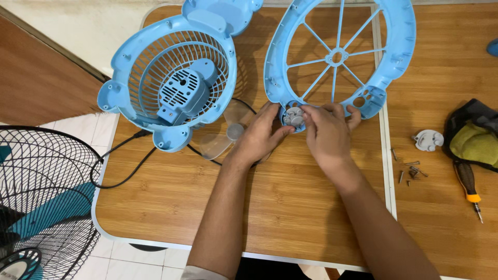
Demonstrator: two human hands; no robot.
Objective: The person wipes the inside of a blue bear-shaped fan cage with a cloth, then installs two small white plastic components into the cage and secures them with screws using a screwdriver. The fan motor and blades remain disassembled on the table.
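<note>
Both hands (295, 135) on grey knob (293, 116) of blue frame (399, 57)

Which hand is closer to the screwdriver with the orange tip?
The right hand. It rests on the blue fan frame, on the side toward the screwdriver but well apart from it. The left hand lies beyond it, further from the screwdriver.
</note>
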